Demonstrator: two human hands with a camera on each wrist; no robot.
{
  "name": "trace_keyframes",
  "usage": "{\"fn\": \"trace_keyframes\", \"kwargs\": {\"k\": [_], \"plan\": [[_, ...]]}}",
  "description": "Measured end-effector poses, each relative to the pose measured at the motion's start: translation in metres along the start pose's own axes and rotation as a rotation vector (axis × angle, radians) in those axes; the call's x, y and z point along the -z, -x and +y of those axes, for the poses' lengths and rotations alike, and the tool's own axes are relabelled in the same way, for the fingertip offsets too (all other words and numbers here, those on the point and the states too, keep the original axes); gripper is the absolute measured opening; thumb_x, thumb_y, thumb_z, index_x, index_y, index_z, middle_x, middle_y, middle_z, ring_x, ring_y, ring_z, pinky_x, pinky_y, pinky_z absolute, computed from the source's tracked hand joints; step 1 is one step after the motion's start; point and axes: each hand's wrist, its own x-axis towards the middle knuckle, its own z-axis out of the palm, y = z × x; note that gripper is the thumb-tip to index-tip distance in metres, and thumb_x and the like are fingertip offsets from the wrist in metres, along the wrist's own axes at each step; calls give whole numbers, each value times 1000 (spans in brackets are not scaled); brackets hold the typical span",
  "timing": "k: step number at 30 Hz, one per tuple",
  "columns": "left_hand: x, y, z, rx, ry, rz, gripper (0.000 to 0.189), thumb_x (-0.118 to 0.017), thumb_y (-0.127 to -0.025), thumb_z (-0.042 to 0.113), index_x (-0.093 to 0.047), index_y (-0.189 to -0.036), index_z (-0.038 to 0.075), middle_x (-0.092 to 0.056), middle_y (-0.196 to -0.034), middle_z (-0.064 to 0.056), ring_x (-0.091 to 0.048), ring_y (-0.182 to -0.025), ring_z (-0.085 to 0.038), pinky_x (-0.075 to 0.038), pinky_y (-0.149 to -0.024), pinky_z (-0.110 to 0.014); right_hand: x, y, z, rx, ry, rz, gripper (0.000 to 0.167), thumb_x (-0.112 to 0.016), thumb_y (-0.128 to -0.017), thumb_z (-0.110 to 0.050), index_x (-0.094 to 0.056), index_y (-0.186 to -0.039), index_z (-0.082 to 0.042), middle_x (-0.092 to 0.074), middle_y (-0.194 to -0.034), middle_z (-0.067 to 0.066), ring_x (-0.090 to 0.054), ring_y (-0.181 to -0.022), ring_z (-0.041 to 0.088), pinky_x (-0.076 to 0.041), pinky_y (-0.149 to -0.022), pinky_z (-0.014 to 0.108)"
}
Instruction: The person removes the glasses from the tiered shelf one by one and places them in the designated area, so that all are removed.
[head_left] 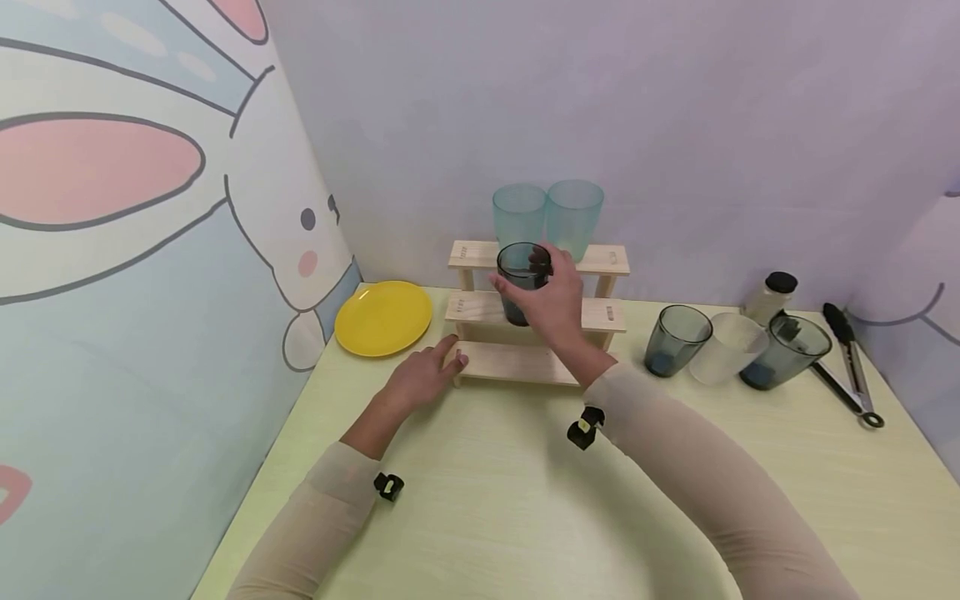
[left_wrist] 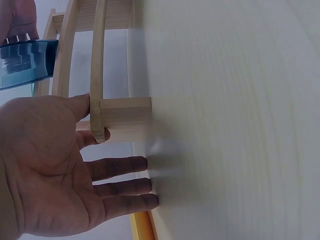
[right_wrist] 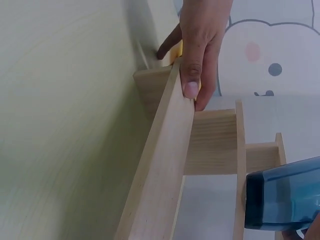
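Observation:
A three-tier wooden shelf (head_left: 517, 364) stands against the back wall. My right hand (head_left: 561, 307) grips a dark blue-grey glass (head_left: 514, 312) at the middle tier, thumb and fingers on opposite sides. The base of this glass (right_wrist: 272, 200) meets the middle board, upright. With my left hand (head_left: 420, 379) I pinch the left end of the lowest board between thumb and index finger; the other fingers (left_wrist: 122, 167) stretch out past it. On the top tier stand two light teal cups, the left cup (head_left: 517, 208) close beside the right cup (head_left: 574, 212).
A yellow plate (head_left: 384, 318) lies left of the shelf. On the right are a dark glass (head_left: 675, 343), a clear frosted cup (head_left: 723, 350), a tilted dark glass (head_left: 783, 354), a black-lidded jar (head_left: 768, 298) and black-tipped tongs (head_left: 853, 358). Walls border the table behind and at the sides.

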Motion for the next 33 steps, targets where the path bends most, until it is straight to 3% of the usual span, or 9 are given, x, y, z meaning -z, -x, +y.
{"fn": "trace_keyframes", "kwargs": {"k": [7, 21, 33], "plan": [[-1, 0, 0, -1, -6, -1, 74, -38, -116, 64, -30, -176, 21, -55, -166, -22, -53, -153, -47, -43, -125, -65, 8, -1, 4, -12, -4, -53, 84, -96, -83, -53, -64, -151, -15, -65, -143, 13, -64, -133, 33, -58, -108, 57], [0, 0, 0, 2, -11, -4, 75, -38, -116, 64, -29, -176, 21, -55, -166, -22, -53, -154, -46, -43, -126, -64, 34, -2, 4, 19, -29, -148, 88, -98, -84, -45, -59, -158, -15, -65, -149, 12, -64, -137, 32, -60, -105, 58], [2, 3, 4, 6, -4, 6, 73, -39, -116, 62, -31, -175, 20, -56, -165, -24, -54, -152, -48, -44, -124, -64, 59, -2, 9, 28, -31, -186, 79, -99, -84, -43, -64, -150, -18, -69, -141, 7, -66, -135, 28, -58, -108, 56]]}}
